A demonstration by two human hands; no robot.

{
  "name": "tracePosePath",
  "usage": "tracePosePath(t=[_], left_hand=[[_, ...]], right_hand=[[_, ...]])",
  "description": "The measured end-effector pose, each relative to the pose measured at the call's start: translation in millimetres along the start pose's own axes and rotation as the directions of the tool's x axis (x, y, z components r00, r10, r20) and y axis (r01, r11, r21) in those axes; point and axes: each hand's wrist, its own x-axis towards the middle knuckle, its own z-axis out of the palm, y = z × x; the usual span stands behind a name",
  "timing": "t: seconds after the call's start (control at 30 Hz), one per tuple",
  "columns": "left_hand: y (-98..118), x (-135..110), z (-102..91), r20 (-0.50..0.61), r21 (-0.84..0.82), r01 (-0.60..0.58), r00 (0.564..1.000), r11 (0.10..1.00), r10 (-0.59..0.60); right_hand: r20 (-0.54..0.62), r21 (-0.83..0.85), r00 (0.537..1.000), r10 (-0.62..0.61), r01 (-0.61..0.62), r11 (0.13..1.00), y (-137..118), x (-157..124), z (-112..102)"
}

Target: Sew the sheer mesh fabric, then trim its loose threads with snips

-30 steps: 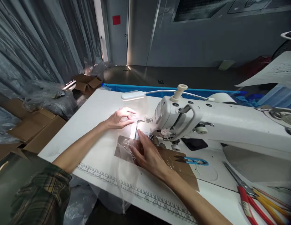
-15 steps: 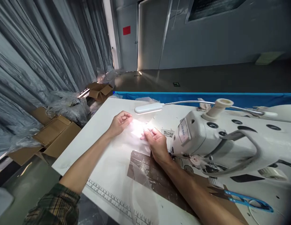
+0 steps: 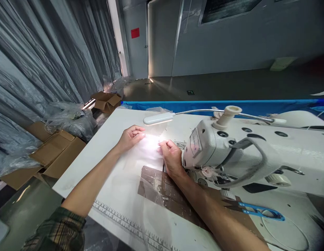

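Note:
A thin see-through sheet (image 3: pixel 148 153) lies on the white table (image 3: pixel 104 139), brightly lit under the lamp head (image 3: pixel 158 119). My left hand (image 3: pixel 129 137) has its fingers curled and pinches the sheet's far left edge. My right hand (image 3: pixel 171 157) is closed too, gripping the sheet's far right edge just left of the white sewing machine (image 3: pixel 230 150). The sheet trails toward me over a brown card (image 3: pixel 162 191).
Blue thread snips (image 3: pixel 261 211) lie on the machine bed at the right. A printed ruler (image 3: pixel 130 226) runs along the table's near edge. Cardboard boxes (image 3: pixel 60 153) and plastic bags sit on the floor to the left, by plastic-covered curtains.
My right hand left the brown card and went forward to the sheet's far edge beside my left hand. Both hands went from flat to curled on the sheet. The view shifted.

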Motion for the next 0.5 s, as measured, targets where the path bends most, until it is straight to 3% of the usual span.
tracePosePath(t=[0.27, 0.5], left_hand=[[-5, -1, 2.4, 0.035, 0.022, -0.01, 0.999, 1.0, 0.009], [-23, 2, 6.1, -0.052, 0.088, -0.09, 0.994, 0.992, 0.095]], right_hand=[[-0.036, 0.08, 0.999, 0.033, -0.03, 0.996, -1, 2, -1], [-0.108, 0.129, 0.993, 0.051, -0.037, 0.991, 9, 5, -1]])
